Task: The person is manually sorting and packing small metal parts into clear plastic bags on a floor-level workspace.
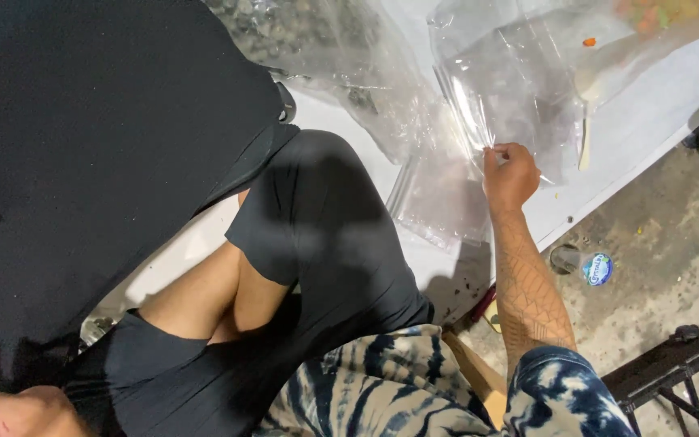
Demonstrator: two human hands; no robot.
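While right hand pinches clear bag — empty — beads fill second bag.

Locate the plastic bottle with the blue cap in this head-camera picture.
The plastic bottle lies on the concrete floor at the right, just below the white table's edge and to the right of the right hand's forearm.

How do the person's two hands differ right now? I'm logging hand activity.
The right hand reaches out to the table, pinching the edge of a clear plastic bag; the left hand is low at the frame's corner, holding nothing visible. The right shows fully, the left only partly. Both are bare.
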